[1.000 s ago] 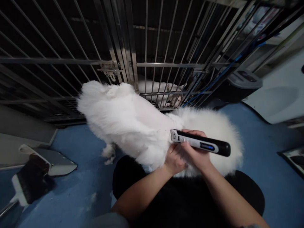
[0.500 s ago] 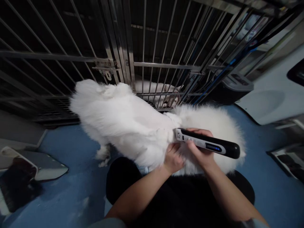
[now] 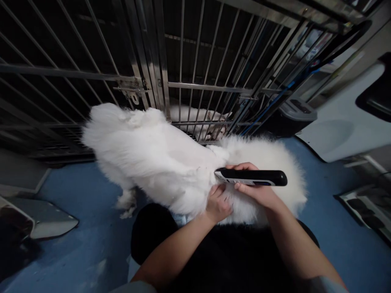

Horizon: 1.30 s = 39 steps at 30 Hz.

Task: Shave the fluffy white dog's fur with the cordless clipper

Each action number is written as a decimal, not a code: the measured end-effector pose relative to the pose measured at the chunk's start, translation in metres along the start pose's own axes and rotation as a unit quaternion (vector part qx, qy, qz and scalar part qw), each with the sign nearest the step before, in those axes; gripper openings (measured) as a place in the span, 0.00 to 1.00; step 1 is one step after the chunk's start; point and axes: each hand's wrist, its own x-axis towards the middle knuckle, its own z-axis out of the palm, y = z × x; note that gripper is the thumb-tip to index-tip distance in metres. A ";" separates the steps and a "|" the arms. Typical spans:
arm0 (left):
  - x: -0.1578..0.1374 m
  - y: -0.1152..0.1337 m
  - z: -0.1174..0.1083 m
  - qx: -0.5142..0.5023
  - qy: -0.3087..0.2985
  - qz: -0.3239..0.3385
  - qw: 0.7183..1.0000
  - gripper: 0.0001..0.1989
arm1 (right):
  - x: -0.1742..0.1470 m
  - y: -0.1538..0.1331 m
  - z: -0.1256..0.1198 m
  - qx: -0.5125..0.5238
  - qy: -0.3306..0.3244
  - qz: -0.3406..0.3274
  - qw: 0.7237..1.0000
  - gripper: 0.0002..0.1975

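Note:
A large white dog [image 3: 146,162] stands across my front, its back clipped short in the middle and its fur long and fluffy at the right. My right hand [image 3: 259,193] is wrapped round a black-and-silver hair clipper [image 3: 253,177]. The clipper's blade end points left and rests against the fur at the edge of the short-clipped area. Just below the blade, my left hand [image 3: 218,205] has its fingers curled into the fur on the dog's near side. Those fingertips are partly buried.
A barred metal cage [image 3: 210,86] stands behind the dog, with another white animal [image 3: 198,120] lying inside it. To the right are a dark bin with a grey lid [image 3: 297,110] and a white panel [image 3: 339,130]. Blue floor [image 3: 82,195] shows around my dark-clothed knees.
The clipper has rolled in my right hand, so its lit display has turned from view, and it lies more level. My left hand keeps its place on the fur. The whole view has shifted slightly.

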 end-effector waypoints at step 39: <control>0.040 -0.098 -0.105 0.174 -0.181 -0.138 0.958 0.44 | 0.040 -0.014 0.064 0.018 -0.029 -0.007 0.999 0.21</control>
